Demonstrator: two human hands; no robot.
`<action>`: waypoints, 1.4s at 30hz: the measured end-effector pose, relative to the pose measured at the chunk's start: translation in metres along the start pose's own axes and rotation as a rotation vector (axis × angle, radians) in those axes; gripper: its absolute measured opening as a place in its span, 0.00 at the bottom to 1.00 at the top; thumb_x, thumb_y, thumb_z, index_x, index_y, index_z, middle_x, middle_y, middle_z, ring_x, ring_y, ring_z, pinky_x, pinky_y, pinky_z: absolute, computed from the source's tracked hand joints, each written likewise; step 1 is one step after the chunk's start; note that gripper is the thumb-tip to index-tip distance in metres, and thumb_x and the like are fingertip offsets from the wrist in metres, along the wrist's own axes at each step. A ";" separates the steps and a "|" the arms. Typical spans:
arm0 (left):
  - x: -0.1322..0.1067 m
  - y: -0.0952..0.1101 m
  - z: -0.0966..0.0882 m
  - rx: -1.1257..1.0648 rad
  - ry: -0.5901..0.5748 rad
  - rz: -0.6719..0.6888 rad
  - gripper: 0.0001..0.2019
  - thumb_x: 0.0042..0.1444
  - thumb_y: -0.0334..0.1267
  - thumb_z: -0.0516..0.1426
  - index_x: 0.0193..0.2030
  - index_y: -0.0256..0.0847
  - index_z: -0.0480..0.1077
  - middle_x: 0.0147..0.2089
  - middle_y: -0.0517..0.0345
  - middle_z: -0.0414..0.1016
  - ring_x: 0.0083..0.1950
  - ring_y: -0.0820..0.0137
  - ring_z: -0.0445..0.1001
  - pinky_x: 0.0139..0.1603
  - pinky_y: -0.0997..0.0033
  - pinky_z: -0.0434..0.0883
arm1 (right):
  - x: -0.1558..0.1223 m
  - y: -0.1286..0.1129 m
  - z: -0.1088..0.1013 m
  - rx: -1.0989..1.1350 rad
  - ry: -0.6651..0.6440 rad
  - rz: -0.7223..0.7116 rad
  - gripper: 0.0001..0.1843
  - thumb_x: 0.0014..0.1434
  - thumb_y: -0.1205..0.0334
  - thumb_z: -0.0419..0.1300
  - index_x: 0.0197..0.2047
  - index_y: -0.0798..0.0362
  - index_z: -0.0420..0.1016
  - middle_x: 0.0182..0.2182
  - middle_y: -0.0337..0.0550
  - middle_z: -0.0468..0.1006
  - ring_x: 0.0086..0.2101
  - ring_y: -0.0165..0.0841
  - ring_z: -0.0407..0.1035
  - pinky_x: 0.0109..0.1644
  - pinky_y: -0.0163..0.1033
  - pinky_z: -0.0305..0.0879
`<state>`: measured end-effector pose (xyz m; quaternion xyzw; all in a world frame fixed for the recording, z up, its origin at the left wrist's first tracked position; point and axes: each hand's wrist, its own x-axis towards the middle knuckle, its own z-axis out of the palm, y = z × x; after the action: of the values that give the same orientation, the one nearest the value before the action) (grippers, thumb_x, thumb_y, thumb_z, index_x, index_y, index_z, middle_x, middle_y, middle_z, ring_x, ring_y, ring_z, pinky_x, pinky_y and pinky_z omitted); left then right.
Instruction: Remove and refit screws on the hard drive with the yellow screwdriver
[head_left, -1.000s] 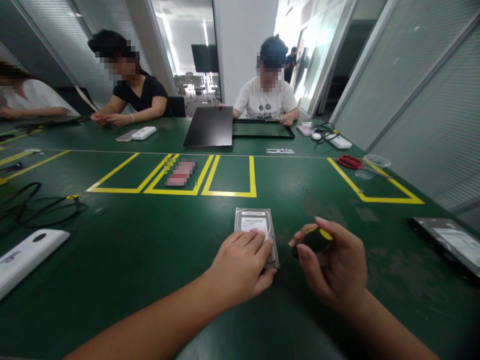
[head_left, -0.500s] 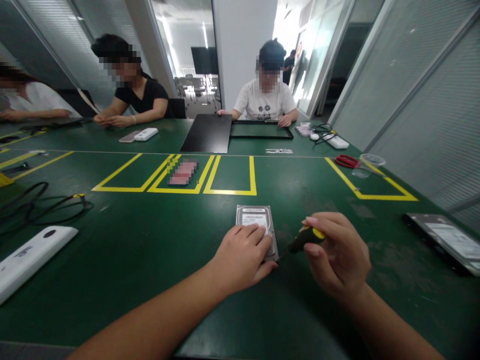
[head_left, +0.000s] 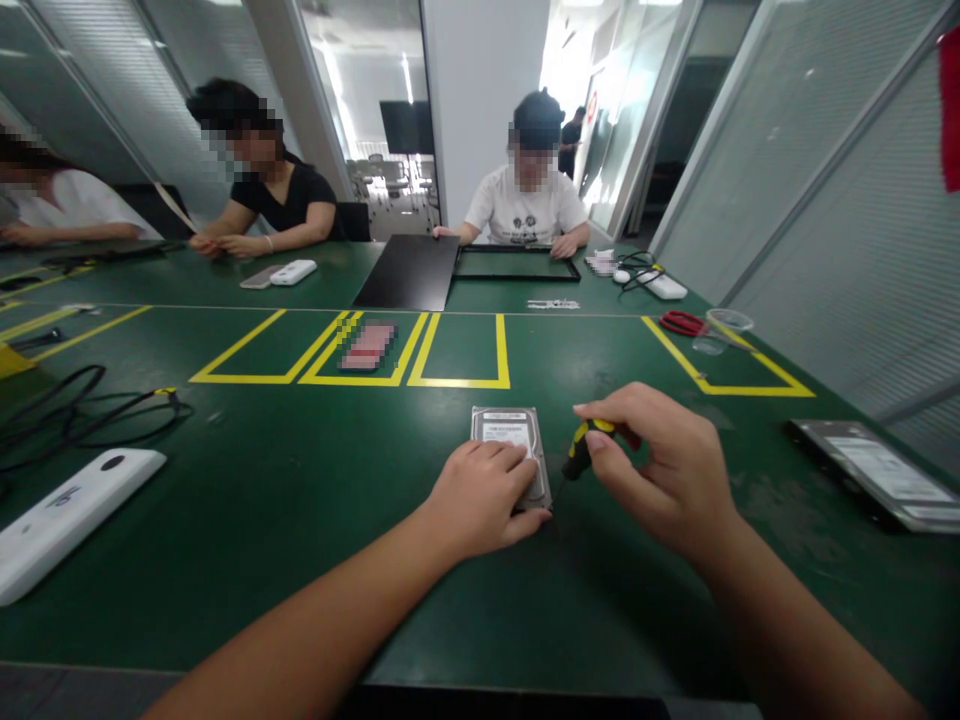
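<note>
A silver hard drive with a white label lies flat on the green table in front of me. My left hand presses down on its near half, fingers laid flat over the top. My right hand is closed around a black and yellow screwdriver, held nearly upright. Its tip points down at the drive's near right corner.
A second drive lies at the right. A white device and black cables lie at the left. Yellow tape boxes mark the middle. Three people sit along the far side with a black panel and frame. Red scissors lie far right.
My right hand has lifted and turned the screwdriver from nearly level to nearly upright, moving a little left towards the drive. My left hand has stayed on the drive.
</note>
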<state>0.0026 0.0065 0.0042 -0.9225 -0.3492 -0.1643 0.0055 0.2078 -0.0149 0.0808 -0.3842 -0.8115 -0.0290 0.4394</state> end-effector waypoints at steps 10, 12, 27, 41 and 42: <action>0.002 -0.005 0.001 -0.001 0.005 0.038 0.22 0.56 0.55 0.60 0.48 0.40 0.72 0.48 0.50 0.77 0.50 0.55 0.74 0.53 0.53 0.69 | 0.007 -0.003 0.019 -0.079 0.125 -0.033 0.09 0.65 0.60 0.58 0.38 0.53 0.79 0.30 0.43 0.71 0.32 0.31 0.66 0.34 0.38 0.64; 0.003 -0.006 0.001 0.001 0.003 0.051 0.21 0.56 0.56 0.59 0.46 0.40 0.73 0.47 0.50 0.77 0.49 0.55 0.75 0.52 0.54 0.70 | 0.011 -0.003 0.017 -0.096 0.075 -0.066 0.09 0.65 0.61 0.58 0.37 0.53 0.79 0.30 0.43 0.70 0.32 0.31 0.66 0.35 0.38 0.63; 0.004 -0.008 -0.002 0.023 -0.025 0.083 0.23 0.59 0.57 0.57 0.48 0.40 0.73 0.45 0.50 0.76 0.46 0.56 0.75 0.49 0.54 0.71 | 0.016 0.006 0.015 0.104 0.074 -0.209 0.06 0.58 0.67 0.61 0.32 0.53 0.66 0.28 0.40 0.69 0.30 0.30 0.63 0.34 0.38 0.59; 0.002 -0.003 -0.002 0.050 -0.040 0.061 0.22 0.61 0.56 0.55 0.51 0.40 0.71 0.48 0.48 0.76 0.51 0.54 0.74 0.51 0.53 0.71 | 0.002 0.005 0.011 0.173 0.145 -0.130 0.06 0.57 0.73 0.62 0.37 0.54 0.72 0.32 0.42 0.75 0.34 0.30 0.69 0.37 0.37 0.66; 0.002 -0.002 -0.002 0.053 -0.039 0.057 0.22 0.61 0.55 0.55 0.51 0.40 0.71 0.48 0.49 0.76 0.51 0.54 0.74 0.51 0.53 0.71 | 0.002 0.005 0.012 0.172 0.141 -0.134 0.06 0.57 0.73 0.61 0.38 0.54 0.72 0.33 0.42 0.76 0.35 0.31 0.70 0.38 0.37 0.66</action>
<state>0.0020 0.0094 0.0066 -0.9347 -0.3270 -0.1368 0.0281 0.2021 -0.0059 0.0739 -0.2869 -0.8020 -0.0153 0.5237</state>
